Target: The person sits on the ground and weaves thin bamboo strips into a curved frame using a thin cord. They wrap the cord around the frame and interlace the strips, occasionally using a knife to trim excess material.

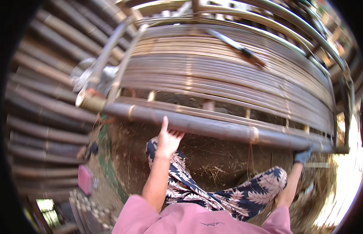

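Stretching crosswise, bamboo pole, pale end left

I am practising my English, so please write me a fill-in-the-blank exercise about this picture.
The right hand wears a grey-blue ____.
On the left hand, the ____ points up against the thick bamboo pole.
Blade bare, a ____ lies on the slatted bamboo surface.
The person's shirt is ____.
Missing words: glove; thumb; knife; pink.
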The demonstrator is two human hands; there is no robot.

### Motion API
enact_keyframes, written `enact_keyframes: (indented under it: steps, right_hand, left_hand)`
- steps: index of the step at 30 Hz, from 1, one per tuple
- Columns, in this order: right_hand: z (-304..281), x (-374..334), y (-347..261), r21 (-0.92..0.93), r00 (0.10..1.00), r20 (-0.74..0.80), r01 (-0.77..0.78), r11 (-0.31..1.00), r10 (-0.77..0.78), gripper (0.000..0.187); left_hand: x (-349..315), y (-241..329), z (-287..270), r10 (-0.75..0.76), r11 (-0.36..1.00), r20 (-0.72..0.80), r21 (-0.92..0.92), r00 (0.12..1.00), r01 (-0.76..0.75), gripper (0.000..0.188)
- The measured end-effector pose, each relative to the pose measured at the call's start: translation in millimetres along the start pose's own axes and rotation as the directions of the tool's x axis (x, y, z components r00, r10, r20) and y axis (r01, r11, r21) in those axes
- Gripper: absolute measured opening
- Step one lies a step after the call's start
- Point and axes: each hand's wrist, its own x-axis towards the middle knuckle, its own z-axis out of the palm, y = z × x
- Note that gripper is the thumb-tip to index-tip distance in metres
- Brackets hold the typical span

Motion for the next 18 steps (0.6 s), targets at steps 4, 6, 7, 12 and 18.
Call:
enact_keyframes:
  steps: [4, 6, 7, 12, 18]
  right_hand:
    - [100.7, -77.4, 41.1, 0.270, 0.932, -0.024, -0.341, 0.900, 0.361, 0.092]
    - [99.3, -75.2, 41.6, 0.202, 0.949, -0.122, -0.265, 0.943, 0.292, 0.090]
    - [96.8, -76.1, 39.7, 0.193, 0.948, -0.133, -0.260, 0.946, 0.288, 0.090]
    - [77.6, -70.0, 34.9, 0.210, 0.939, -0.136, -0.283, 0.936, 0.315, 0.087]
    - [69.3, -101.7, 46.4, 0.126, 0.954, -0.213, -0.189, 0.974, 0.213, 0.082]
  left_hand:
    - [16.2, 33.2, -52.5, 0.427, 0.898, -0.085, -0.077, 0.900, -0.434, 0.082]
    - [31.3, 31.0, -52.8, 0.427, 0.901, -0.078, -0.048, 0.901, -0.431, 0.075]
    - [38.4, 25.8, -50.4, 0.422, 0.899, -0.118, -0.069, 0.899, -0.432, 0.070]
    - [51.8, 23.9, -34.4, 0.491, 0.864, -0.190, -0.020, 0.851, -0.503, 0.069]
    - [26.7, 52.7, -44.8, 0.474, 0.879, -0.210, 0.054, 0.855, -0.474, 0.074]
